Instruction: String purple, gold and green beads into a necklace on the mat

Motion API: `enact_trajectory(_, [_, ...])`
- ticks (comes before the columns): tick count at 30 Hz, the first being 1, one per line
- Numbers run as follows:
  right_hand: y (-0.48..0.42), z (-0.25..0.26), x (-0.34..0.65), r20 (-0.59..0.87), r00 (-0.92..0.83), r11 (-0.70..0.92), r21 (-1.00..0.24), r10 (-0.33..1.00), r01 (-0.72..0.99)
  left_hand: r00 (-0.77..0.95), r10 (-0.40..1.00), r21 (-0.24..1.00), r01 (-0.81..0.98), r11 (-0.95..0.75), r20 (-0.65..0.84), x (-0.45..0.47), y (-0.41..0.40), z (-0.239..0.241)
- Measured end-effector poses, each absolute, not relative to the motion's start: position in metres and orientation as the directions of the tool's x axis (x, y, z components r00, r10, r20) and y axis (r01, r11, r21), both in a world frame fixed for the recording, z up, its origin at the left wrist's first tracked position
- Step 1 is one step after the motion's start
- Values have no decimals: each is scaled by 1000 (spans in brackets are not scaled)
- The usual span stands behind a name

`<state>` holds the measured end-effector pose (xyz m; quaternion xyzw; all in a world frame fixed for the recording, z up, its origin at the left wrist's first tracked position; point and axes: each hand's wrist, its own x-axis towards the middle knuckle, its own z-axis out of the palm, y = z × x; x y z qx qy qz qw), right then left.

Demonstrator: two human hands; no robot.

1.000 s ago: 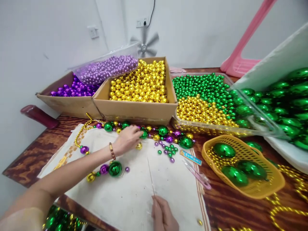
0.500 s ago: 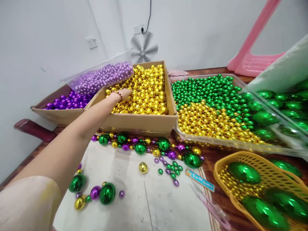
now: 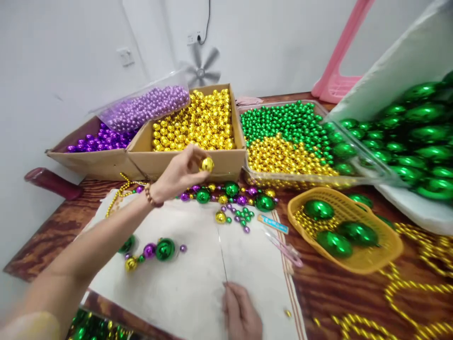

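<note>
Pinched between the thumb and fingers of my left hand (image 3: 179,172) is a shiny gold bead (image 3: 206,164), held in front of the cardboard box (image 3: 226,165) of gold beads. My right hand (image 3: 242,311), low in the view, is closed around the lower end of a long thin needle (image 3: 222,255) that points away from me over the white cloth (image 3: 198,283). Another gold bead (image 3: 220,216) lies on the cloth beside small green and purple beads (image 3: 244,215). To the left rests a short strand with a large green bead (image 3: 165,249).
A purple bead box (image 3: 99,160) stands left. A clear tub (image 3: 300,177) of green and gold beads stands right. Nearer are a yellow basket (image 3: 385,250), pink-handled scissors (image 3: 286,250) and gold bead chains (image 3: 399,288). A fan (image 3: 201,72) spins behind.
My left hand has come out of the gold bead box towards me, with a gold bead in its fingers. My right hand has entered view at the needle's end. The camera view has shifted.
</note>
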<state>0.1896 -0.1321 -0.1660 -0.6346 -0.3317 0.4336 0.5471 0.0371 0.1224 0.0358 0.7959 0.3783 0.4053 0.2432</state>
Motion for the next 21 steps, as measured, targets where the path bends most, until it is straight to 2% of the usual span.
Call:
enact_trajectory(3, [-133, -157, 194, -181, 354, -127, -977, 918, -171, 375, 813, 773, 296, -561, 446, 50, 55, 2])
enact_trajectory(6, [-136, -150, 198, -102, 347, -33, -979, 932, -200, 331, 832, 845, 153, -513, 445, 55, 18, -29])
enact_trajectory(13, [-148, -147, 193, 26, 291, 70, -988, 956, -140, 274, 903, 941, -22, -338, 331, 56, -11, -53])
enact_trajectory(21, [-157, -148, 190, 184, 243, 190, -982, 952, -3, 219, 950, 959, -226, -174, 224, 52, -17, -60])
